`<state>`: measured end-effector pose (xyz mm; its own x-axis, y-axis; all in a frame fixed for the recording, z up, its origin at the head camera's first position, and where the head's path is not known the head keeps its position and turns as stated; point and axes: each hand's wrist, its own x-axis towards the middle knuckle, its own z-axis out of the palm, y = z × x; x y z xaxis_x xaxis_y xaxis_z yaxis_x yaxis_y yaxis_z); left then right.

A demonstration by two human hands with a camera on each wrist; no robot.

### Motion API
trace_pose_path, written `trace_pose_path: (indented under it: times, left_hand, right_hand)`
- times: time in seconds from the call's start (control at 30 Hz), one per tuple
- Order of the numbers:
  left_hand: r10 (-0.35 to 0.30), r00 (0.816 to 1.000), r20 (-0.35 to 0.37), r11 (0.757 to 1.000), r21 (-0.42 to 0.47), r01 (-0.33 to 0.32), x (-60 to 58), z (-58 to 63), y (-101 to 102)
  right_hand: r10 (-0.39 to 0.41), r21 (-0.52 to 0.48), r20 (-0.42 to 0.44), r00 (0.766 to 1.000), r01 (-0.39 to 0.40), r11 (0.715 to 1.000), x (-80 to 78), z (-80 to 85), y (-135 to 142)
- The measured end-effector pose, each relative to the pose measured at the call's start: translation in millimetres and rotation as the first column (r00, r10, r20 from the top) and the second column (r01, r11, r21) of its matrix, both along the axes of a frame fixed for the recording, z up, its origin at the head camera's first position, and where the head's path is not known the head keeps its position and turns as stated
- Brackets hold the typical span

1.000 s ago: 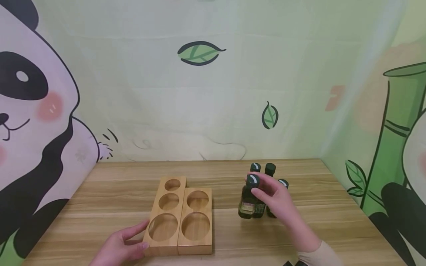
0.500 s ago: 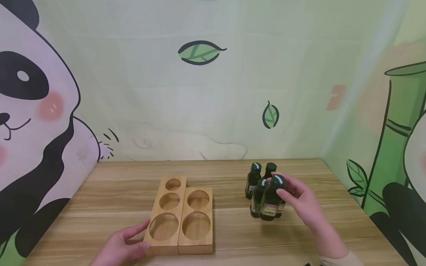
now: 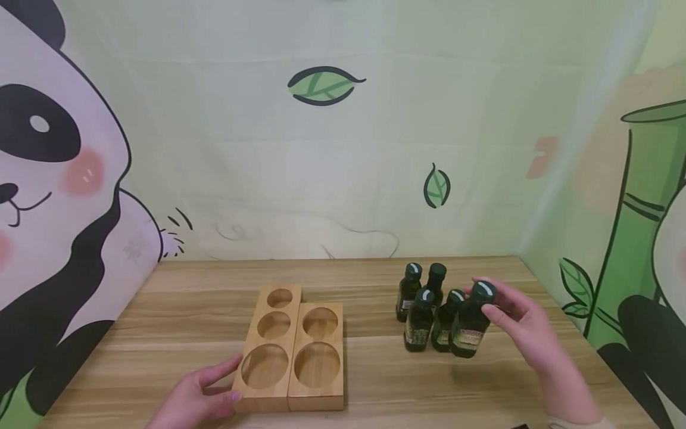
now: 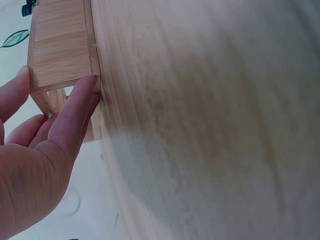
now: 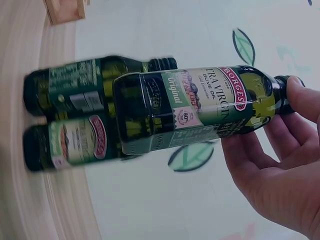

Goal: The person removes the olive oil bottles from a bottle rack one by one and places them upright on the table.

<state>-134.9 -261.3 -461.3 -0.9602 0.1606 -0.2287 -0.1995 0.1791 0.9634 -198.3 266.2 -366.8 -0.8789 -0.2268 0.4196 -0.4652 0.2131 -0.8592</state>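
Note:
My right hand holds an olive oil bottle by its dark cap and neck. In the right wrist view, the bottle tilts, its base clear of the table, the Borges label facing the camera. Several similar dark green bottles stand grouped on the table to its left. My left hand grips the near left corner of a wooden holder with round holes of various sizes, made of two blocks side by side. Thumb and fingers span the block's end in the left wrist view. The holes contain nothing.
Both hands work over a wood-grain table. Behind it hangs a pale green backdrop printed with leaves, pandas and bamboo. Bare tabletop separates the holder from the bottles.
My right hand has carried the olive oil bottle rightward, from the left front of the bottle group to its right side. The left hand and wooden holder stay in place.

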Motion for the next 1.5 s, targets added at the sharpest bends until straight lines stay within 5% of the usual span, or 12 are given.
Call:
trace_pose_path:
  times: [0.27, 0.6, 1.17, 1.5]
  left_hand:
    - [0.009, 1.0, 0.002, 1.0, 0.001, -0.009, 0.1, -1.0, 0]
    - [0.008, 1.0, 0.004, 1.0, 0.001, -0.008, -0.1, -2.4, 0]
    - [0.001, 1.0, -0.011, 1.0, -0.021, -0.001, -1.4, -3.3, 0]
    - [-0.006, 1.0, -0.027, 1.0, -0.01, 0.006, -0.9, -3.9, -1]
  right_hand:
    - [-0.101, 0.085, -0.039, 0.994, 0.105, 0.991, -5.6, 0.1, 22]
    - [-0.187, 0.169, 0.031, 0.982, 0.179, 0.969, -19.0, -8.6, 38]
    - [-0.028, 0.077, 0.013, 1.0, 0.027, 0.997, -58.5, -43.8, 48]
    - [-0.018, 0.075, 0.04, 0.999, 0.015, 0.997, -69.7, -55.0, 50]
